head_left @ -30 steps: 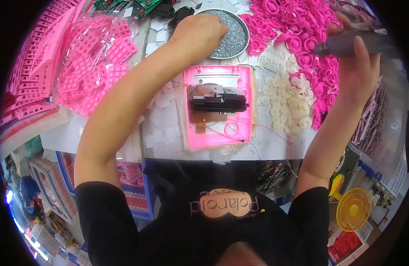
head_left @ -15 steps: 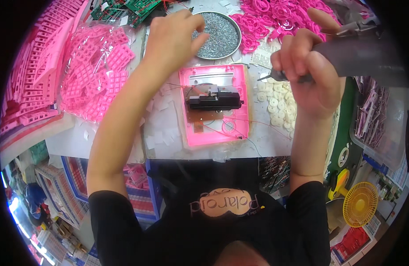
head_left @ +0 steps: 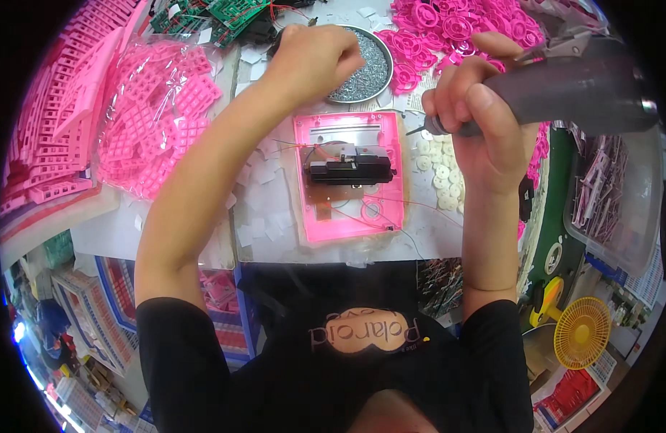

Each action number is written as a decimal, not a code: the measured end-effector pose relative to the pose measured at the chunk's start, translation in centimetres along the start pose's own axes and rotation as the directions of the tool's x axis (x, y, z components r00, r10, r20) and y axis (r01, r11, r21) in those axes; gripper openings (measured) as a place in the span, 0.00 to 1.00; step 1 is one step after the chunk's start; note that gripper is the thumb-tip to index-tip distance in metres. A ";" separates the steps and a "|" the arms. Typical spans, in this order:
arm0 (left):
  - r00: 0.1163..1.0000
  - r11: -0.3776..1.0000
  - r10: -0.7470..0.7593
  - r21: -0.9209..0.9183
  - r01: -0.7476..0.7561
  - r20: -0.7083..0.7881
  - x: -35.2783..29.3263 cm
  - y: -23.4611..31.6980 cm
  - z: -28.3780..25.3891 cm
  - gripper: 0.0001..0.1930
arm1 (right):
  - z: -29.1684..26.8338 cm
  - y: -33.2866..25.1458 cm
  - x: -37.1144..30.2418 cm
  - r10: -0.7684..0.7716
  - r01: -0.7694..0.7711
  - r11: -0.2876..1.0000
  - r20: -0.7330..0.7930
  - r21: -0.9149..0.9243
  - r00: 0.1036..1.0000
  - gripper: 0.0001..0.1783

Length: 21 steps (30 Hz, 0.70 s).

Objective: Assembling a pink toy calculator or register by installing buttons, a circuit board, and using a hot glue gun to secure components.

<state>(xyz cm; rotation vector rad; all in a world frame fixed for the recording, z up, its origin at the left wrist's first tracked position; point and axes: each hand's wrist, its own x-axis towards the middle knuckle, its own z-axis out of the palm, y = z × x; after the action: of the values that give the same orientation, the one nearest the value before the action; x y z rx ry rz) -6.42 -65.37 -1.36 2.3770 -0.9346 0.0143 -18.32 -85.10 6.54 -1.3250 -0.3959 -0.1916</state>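
Screws point(head_left: 373, 68) are filling a round metal dish point(head_left: 391, 78) at the far side of the worktable point(head_left: 437, 244), and the left hand point(head_left: 311, 61) is hovering over its left edge. Its fingers are curling inward above the screws; whether they are pinching one, I cannot tell.

The right hand point(head_left: 492, 123) is grasping a dark pistol-shaped electric screwdriver point(head_left: 578, 86), its fingers wrapping the front end. The thin bit is pointing left, its tip showing just beside the right edge of a pink plastic housing point(head_left: 322, 229).

That housing is lying open in the middle of the worktable, directly nearer the body than the dish. A black mechanism point(head_left: 351, 170) is sitting across it, partly covering a brown circuit board point(head_left: 336, 193), and thin wires are trailing out to both sides.

White discs point(head_left: 445, 177) are lying to the right of the housing, and pink ring-shaped parts point(head_left: 448, 29) are heaping up beyond them. On the left, a clear bag point(head_left: 152, 119) is holding pink grid-shaped parts.
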 end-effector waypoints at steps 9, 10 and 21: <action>0.962 0.968 0.190 -0.126 -0.217 -0.197 -12.0 9.0 -0.9 0.10 | 3.0 -2.8 -2.9 -0.056 0.033 0.986 0.133 0.166 0.990 0.26; 0.963 0.968 0.166 -0.154 -0.200 -0.211 -12.4 9.2 -0.8 0.10 | 3.6 -3.0 -3.2 -0.039 0.021 0.988 0.113 0.154 0.993 0.25; 0.922 0.968 0.171 -0.115 -0.223 -0.346 -13.4 9.0 -0.4 0.15 | 4.8 -2.3 -3.5 -0.042 0.026 0.994 0.160 0.102 0.986 0.21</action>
<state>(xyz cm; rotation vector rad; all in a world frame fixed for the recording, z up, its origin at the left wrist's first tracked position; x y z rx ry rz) -22.10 -62.11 0.69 2.0459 -0.9660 0.3993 -23.17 -81.29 8.23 -1.2400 -0.5595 -0.0912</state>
